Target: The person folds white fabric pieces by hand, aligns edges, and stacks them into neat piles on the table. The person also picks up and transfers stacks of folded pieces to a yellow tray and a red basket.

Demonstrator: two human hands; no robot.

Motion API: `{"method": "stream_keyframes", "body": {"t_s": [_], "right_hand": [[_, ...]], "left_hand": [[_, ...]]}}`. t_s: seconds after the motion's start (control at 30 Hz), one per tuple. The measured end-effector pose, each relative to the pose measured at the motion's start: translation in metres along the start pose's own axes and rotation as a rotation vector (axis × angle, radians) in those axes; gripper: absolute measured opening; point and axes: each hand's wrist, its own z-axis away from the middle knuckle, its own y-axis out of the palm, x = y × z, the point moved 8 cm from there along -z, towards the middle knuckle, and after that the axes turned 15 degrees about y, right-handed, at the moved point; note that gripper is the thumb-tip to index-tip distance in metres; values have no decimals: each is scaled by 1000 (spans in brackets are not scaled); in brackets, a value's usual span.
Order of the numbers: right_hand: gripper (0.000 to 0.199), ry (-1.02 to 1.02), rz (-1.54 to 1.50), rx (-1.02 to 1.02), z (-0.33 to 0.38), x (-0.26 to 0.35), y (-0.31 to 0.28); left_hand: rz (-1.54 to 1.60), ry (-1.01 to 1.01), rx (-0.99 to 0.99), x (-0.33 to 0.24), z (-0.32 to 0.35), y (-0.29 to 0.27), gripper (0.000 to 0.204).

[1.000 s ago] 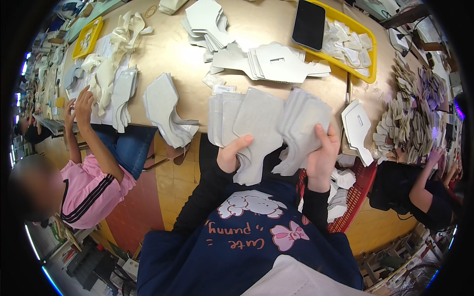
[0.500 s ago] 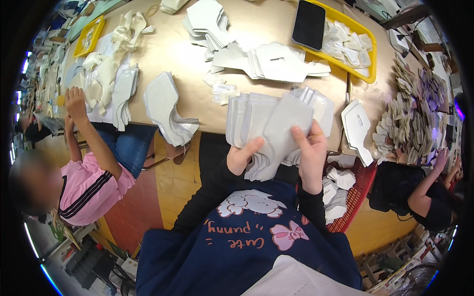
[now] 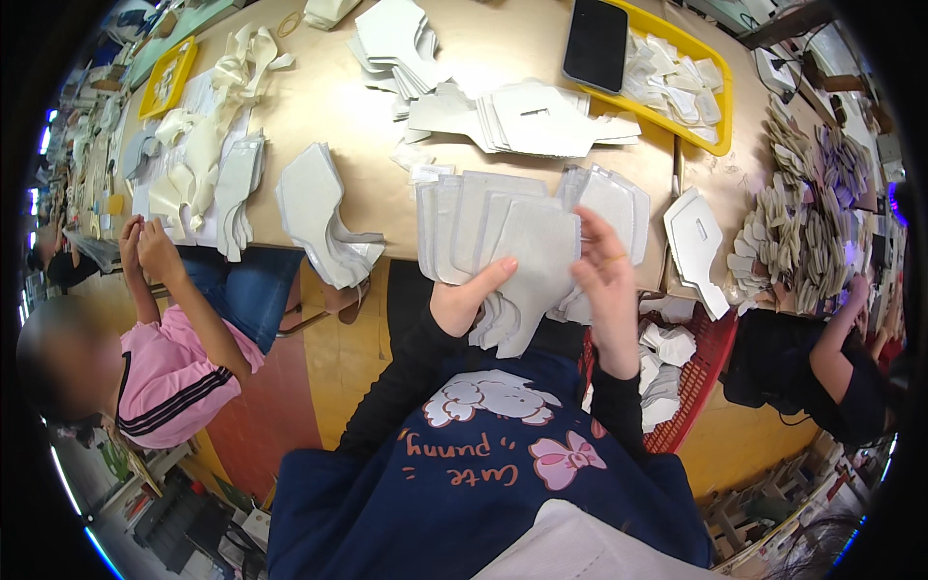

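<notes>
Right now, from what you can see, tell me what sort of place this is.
Probably a workshop or factory floor: the left hand holds a fan of matching pale pieces, similar stacks lie on the table, and a co-worker in pink sits beside it.

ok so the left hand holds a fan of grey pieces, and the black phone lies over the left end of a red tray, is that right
Not quite: the tray is yellow, as the head view shows. The left hand does hold a fan of grey pieces, and the black phone lies over the tray's left end.
</notes>
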Motion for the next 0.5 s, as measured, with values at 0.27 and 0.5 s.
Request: {"method": "stream_keyframes", "body": {"t_s": [0.27,0.5], "right_hand": [[39,52,80,-32,2,-2,31],[40,-7,153,-39,2,-4,33]], "left_hand": [[166,-17,-137,1,4,-5,47],[212,6,-249,12,-2,-19,48]]}}
